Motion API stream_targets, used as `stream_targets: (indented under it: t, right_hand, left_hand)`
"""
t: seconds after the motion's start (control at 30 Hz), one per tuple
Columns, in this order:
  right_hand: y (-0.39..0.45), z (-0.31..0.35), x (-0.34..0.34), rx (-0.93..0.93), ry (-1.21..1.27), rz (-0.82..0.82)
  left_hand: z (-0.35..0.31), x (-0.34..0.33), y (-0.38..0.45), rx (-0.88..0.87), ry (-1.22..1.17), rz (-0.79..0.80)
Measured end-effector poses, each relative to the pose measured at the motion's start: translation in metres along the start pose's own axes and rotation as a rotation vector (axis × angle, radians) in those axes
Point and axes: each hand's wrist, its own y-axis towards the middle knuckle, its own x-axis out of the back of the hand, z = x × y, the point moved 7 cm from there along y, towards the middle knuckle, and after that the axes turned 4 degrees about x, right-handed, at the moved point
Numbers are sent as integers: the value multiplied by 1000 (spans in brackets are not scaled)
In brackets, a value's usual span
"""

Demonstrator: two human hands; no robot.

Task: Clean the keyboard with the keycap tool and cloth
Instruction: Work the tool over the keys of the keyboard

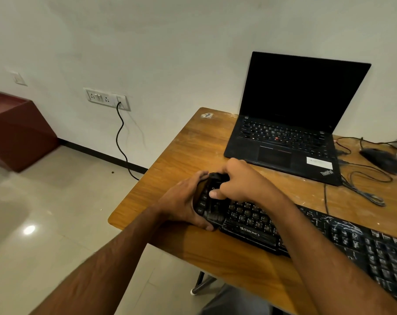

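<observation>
A black Zebronics keyboard (306,230) lies slanted across the near part of the wooden desk (181,151). My left hand (183,203) grips its left end, thumb under the near corner and fingers round the far corner. My right hand (236,180) reaches over the top-left keys. Its fingers curl down over the keyboard's far edge and its thumb presses on the keys. Whether a small tool is under the right hand is hidden. No cloth shows in the head view.
An open black laptop (290,123) with a dark screen stands behind the keyboard. To its right lie a black mouse (381,160) and loose cables (363,185). The desk's left edge drops to a tiled floor; a wall socket (106,98) feeds a hanging cord.
</observation>
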Motion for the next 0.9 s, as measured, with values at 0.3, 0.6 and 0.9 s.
stream_targets:
  t: [0.3, 0.6, 0.9]
  right_hand:
    - [-4, -9, -4, -19, 68, -35]
    - [-5, -12, 1, -39, 89, -141]
    - [-10, -39, 32, -133, 372, -265]
  left_hand:
    - [1, 0, 1, 30, 11, 16]
    - [-2, -1, 0, 33, 13, 28]
    - [-22, -7, 5, -44, 87, 110]
